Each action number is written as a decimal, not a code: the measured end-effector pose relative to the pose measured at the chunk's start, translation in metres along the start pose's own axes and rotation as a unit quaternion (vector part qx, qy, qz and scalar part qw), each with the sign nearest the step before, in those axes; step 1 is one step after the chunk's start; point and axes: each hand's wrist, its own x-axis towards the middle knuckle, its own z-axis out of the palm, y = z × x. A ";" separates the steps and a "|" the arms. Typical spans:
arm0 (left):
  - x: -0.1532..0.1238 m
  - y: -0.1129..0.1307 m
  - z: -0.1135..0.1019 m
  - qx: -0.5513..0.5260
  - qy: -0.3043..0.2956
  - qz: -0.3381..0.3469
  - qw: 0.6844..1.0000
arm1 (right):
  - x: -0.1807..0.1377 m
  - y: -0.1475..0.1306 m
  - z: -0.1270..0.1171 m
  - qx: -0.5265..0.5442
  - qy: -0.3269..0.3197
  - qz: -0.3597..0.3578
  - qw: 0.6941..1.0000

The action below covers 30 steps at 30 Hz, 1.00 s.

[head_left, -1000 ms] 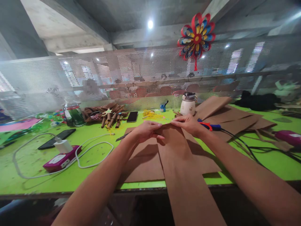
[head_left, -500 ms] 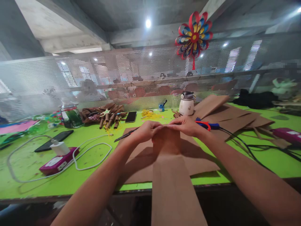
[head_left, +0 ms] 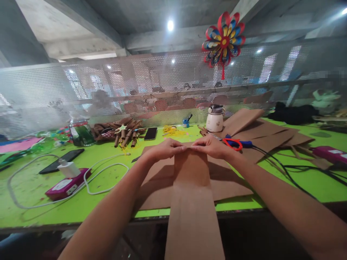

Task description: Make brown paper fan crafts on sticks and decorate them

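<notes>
A long strip of brown kraft paper (head_left: 193, 216) runs from my fingertips down over the table's front edge. My left hand (head_left: 169, 148) pinches the strip's far end at its left side. Close beside it, my right hand (head_left: 208, 146) pinches the same end, and the two thumbs nearly meet. Under the strip, a wider brown paper sheet (head_left: 155, 193) lies on the green table. Past my right hand rest scissors with red handles (head_left: 234, 143) and a blue tool (head_left: 246, 144) with a black cord. A dark blade-like tool (head_left: 135, 159) shows partly behind my left wrist.
On the left are a purple power strip (head_left: 61, 189) with a white charger and cable, and a black phone (head_left: 62, 161). Rolled brown paper tubes (head_left: 126, 135), another phone (head_left: 151, 134) and a cream flask (head_left: 214, 122) stand behind. Brown sheets (head_left: 271, 139) pile up at right.
The strip's lower end has swung a little to the left. Both hands keep their pinch at its far end, and more of the red scissor handles shows beside my right hand.
</notes>
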 end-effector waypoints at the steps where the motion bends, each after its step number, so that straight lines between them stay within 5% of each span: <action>1: 0.000 0.000 0.000 0.011 -0.001 0.000 1.000 | 0.000 0.000 0.001 0.006 -0.005 0.002 1.000; 19: 0.002 0.014 0.008 0.179 0.053 0.014 0.982 | 0.001 0.002 0.007 -0.041 -0.023 -0.042 0.998; 30: 0.001 0.007 0.004 0.108 -0.027 0.033 0.993 | 0.000 -0.001 0.007 -0.031 -0.073 -0.053 0.995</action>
